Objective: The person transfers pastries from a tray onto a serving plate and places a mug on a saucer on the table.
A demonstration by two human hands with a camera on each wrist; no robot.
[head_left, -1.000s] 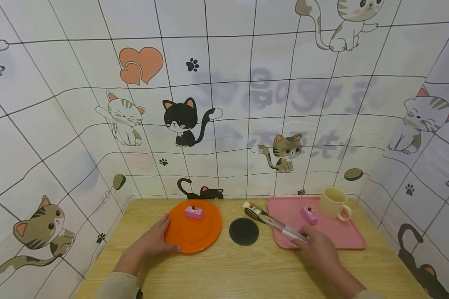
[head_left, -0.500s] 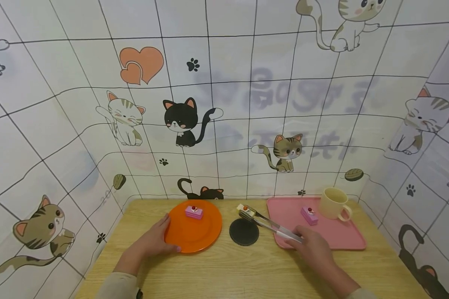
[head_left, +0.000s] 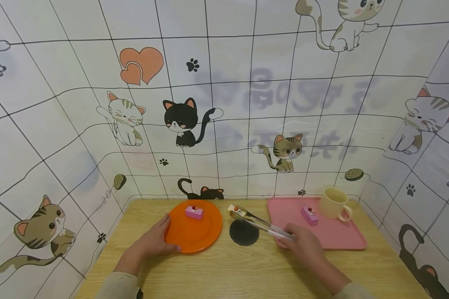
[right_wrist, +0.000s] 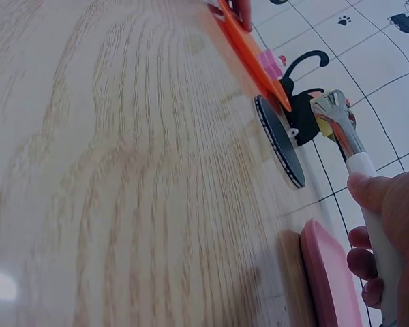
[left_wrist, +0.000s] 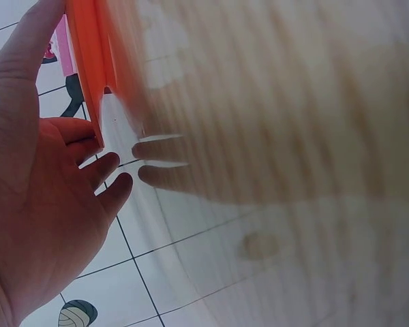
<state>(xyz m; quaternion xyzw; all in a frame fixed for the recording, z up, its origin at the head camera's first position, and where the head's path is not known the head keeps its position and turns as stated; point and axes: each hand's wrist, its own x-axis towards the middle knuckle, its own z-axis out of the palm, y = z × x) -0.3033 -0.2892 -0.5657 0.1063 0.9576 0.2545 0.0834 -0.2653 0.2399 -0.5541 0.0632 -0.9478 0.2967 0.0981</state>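
My right hand grips a pair of metal tongs with white handles. Their tips pinch a small pale-yellow toy cake slice with an orange topping, raised above the table beyond a round black coaster. In the right wrist view the tongs point toward the orange plate. My left hand holds the left side of that orange plate, thumb along the near rim and fingers at the left edge. On the plate sits a pink toy cake slice with a red berry.
A pink tray stands at the right, bearing another pink cake slice and a pale-yellow mug. The coaster lies between plate and tray on the wooden table. A cat-patterned wall encloses the back and sides.
My right hand has moved left, carrying the tongs and the yellow cake slice from beside the tray toward the orange plate. My left hand and the plate have stayed put.
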